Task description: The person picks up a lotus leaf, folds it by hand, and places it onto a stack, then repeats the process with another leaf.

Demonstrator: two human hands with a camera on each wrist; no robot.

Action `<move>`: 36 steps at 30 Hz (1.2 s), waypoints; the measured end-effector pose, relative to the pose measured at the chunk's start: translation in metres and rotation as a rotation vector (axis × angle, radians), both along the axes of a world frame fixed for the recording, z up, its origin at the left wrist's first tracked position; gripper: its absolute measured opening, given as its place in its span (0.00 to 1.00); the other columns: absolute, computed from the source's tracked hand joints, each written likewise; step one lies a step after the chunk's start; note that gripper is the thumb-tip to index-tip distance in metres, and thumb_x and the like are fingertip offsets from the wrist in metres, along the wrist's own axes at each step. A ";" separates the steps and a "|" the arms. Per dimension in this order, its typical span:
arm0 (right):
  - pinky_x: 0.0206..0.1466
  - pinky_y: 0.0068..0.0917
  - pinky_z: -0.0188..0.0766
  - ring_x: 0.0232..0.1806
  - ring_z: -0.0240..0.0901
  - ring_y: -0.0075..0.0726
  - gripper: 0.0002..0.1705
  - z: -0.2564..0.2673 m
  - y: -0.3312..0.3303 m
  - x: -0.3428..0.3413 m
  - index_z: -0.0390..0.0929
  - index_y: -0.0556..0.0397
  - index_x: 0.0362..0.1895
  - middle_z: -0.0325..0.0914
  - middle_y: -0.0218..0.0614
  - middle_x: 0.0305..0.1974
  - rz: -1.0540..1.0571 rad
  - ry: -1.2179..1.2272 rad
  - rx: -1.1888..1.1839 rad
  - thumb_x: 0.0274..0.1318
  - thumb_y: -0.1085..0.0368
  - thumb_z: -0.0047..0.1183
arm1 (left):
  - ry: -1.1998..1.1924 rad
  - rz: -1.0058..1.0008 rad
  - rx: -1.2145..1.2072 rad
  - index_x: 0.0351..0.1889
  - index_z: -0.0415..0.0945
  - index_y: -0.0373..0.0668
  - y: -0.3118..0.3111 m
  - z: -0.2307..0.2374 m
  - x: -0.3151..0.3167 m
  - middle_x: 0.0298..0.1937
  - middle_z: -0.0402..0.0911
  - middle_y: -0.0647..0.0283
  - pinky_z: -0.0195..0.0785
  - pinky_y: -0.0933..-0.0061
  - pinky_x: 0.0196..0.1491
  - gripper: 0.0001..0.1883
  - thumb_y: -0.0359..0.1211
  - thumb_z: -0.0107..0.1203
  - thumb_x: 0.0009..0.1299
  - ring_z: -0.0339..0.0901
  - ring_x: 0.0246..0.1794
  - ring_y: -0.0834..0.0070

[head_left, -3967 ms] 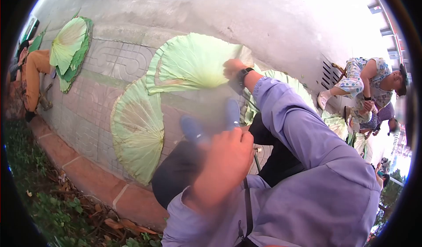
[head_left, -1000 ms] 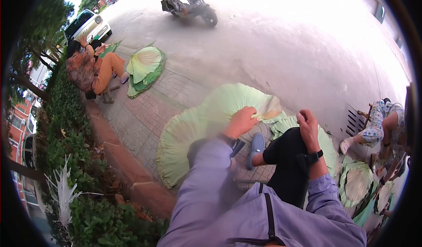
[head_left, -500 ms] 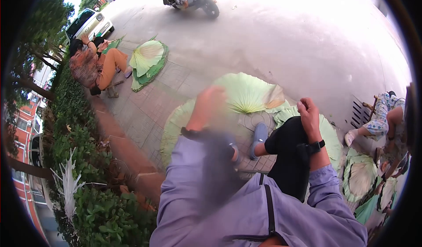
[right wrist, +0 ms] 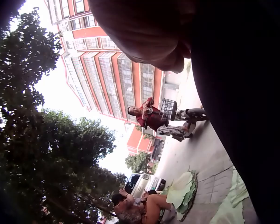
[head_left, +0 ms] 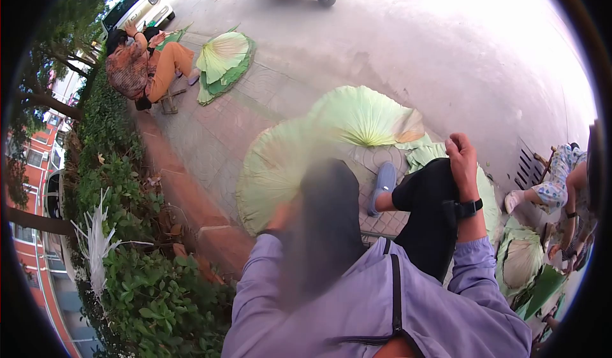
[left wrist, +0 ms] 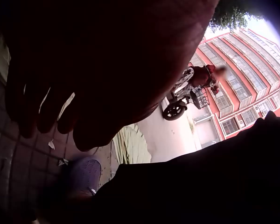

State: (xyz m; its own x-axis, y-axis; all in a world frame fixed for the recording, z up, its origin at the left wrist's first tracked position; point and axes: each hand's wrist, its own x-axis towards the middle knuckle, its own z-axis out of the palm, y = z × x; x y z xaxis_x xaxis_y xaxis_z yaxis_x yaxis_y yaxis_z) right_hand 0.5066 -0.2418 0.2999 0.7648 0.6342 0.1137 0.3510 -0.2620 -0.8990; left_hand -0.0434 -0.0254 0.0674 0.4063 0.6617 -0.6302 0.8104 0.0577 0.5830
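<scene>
Clock directions are read on the head view. The left hand (head_left: 282, 216) hangs low at seven o'clock, outside the left knee, blurred there; the left wrist view shows its fingers in dark silhouette, pointing downward, relaxed and slightly parted, with nothing seen in their grasp. The right hand (head_left: 465, 162) rests at three o'clock on the bent right knee (head_left: 417, 195), thumb uppermost and fingers loosely bent, with no object visible in it. A dark watch (head_left: 470, 207) circles that wrist.

Nearest the left hand, at nine o'clock, the left leaf (head_left: 264, 167) spreads flat, broad and rounded, pale green and finely ribbed; blur hides whether the hand touches it. At one o'clock the upper leaf (head_left: 360, 113) fans out with radiating, pleat-like veins and a brown, papery patch at its right edge. Toward three o'clock the right leaf (head_left: 488, 195) lies partly behind the knee.

Patterned pavers (head_left: 210, 135) lie under the leaves, bordered at eight o'clock by a reddish stone curb (head_left: 220, 243) and small-leaved, glossy shrubs (head_left: 156, 294).
</scene>
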 end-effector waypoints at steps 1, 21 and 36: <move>0.40 0.26 0.69 0.34 0.69 0.24 0.13 0.001 -0.001 0.001 0.78 0.61 0.48 0.77 0.30 0.32 0.002 -0.015 -0.019 0.68 0.63 0.57 | 0.027 0.009 -0.055 0.48 0.83 0.34 -0.019 -0.020 -0.013 0.36 0.85 0.64 0.73 0.73 0.38 0.14 0.36 0.60 0.73 0.82 0.34 0.76; 0.42 0.25 0.74 0.35 0.73 0.25 0.13 0.007 0.007 0.005 0.79 0.62 0.48 0.78 0.33 0.35 0.063 -0.036 -0.134 0.69 0.62 0.56 | -0.021 0.062 -0.025 0.53 0.81 0.34 -0.169 -0.042 0.015 0.48 0.86 0.44 0.72 0.50 0.55 0.22 0.44 0.54 0.74 0.82 0.52 0.47; 0.41 0.22 0.71 0.34 0.73 0.23 0.12 0.011 0.010 0.007 0.80 0.60 0.48 0.78 0.30 0.34 0.014 0.018 -0.235 0.70 0.63 0.55 | -0.174 0.149 -0.035 0.53 0.80 0.36 -0.093 -0.198 -0.008 0.49 0.84 0.40 0.72 0.47 0.54 0.22 0.45 0.49 0.76 0.81 0.51 0.43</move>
State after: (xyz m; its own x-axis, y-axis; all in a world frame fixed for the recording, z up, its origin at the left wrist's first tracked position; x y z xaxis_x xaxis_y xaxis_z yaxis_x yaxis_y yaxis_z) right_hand 0.5137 -0.2314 0.3109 0.7561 0.6524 -0.0517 0.3406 -0.4599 -0.8201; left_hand -0.0511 -0.1181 -0.1305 0.4097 0.7016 -0.5830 0.6791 0.1921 0.7085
